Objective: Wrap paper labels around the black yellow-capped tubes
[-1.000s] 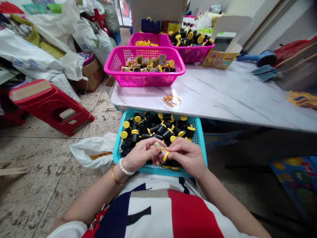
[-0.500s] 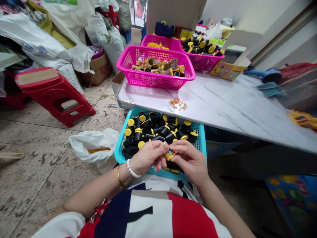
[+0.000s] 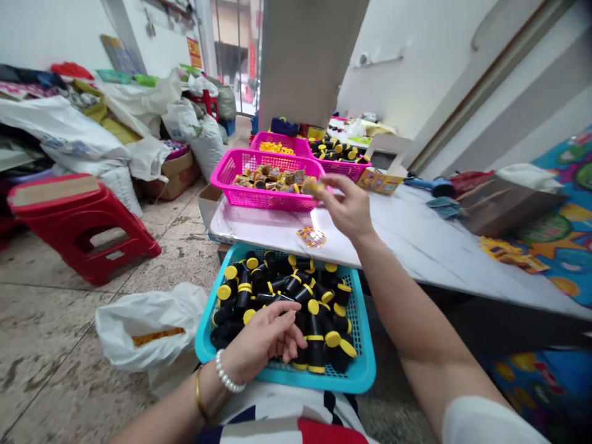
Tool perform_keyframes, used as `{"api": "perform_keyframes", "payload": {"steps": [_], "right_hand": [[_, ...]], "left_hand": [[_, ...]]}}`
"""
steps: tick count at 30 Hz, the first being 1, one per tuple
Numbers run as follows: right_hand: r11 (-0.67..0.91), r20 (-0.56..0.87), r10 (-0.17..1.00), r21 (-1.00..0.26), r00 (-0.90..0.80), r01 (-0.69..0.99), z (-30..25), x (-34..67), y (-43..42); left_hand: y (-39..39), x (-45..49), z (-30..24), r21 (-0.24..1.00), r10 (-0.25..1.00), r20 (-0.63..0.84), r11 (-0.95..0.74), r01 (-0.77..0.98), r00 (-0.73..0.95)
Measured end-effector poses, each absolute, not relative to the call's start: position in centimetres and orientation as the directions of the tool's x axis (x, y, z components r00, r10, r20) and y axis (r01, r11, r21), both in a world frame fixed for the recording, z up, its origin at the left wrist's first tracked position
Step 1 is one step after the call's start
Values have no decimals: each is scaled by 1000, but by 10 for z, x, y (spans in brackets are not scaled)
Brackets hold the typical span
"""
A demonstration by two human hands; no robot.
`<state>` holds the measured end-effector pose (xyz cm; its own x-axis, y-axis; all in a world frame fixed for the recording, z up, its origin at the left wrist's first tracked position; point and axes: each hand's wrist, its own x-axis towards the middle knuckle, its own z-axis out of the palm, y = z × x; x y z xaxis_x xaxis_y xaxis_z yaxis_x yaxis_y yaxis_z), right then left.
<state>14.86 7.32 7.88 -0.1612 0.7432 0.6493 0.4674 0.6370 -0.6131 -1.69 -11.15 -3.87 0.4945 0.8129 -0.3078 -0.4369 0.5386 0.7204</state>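
My right hand (image 3: 346, 206) reaches out over the table, its fingertips closed on a small canister with a yellow printed label (image 3: 314, 187), slightly blurred. That canister is at the right end of a pink basket (image 3: 266, 200) holding several similar labelled canisters (image 3: 272, 179). Low over a blue basket (image 3: 367, 364), my left hand (image 3: 266, 339) has loosely bent fingers, with thumb and fingers apart and nothing visible in them. Black canisters with yellow lids (image 3: 317, 351) fill the blue basket. A small pile of printed labels (image 3: 311, 237) lies on the table near its front edge.
The white marbled table (image 3: 398, 246) also bears two more pink baskets, one with black canisters (image 3: 337, 150), and a printed box (image 3: 382, 180). At left are a white bag (image 3: 143, 314) and a red stool (image 3: 87, 228) on the floor. White sacks (image 3: 203, 145) stand behind.
My right hand has left my left hand and moved up and forward to the pink basket with the labelled canister. My left hand has loosened over the blue basket. The view has tilted up.
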Motion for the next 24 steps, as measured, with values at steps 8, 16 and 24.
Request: {"api": "perform_keyframes", "payload": {"steps": [8,16,24], "right_hand": [[608,602,727,-340,-330,718,44,152,46],[492,90,870,-103,-484,865,-20,165,-23],[441,429,854,-298,-294,847,18,169,36]], "left_hand": [[-121,-41,-38,839,864,-304,442,-317,401],[-110,-41,-26,917,894,-212,321,-235,395],[-105,-33,-28,950,904,-202,274,-148,378]]}}
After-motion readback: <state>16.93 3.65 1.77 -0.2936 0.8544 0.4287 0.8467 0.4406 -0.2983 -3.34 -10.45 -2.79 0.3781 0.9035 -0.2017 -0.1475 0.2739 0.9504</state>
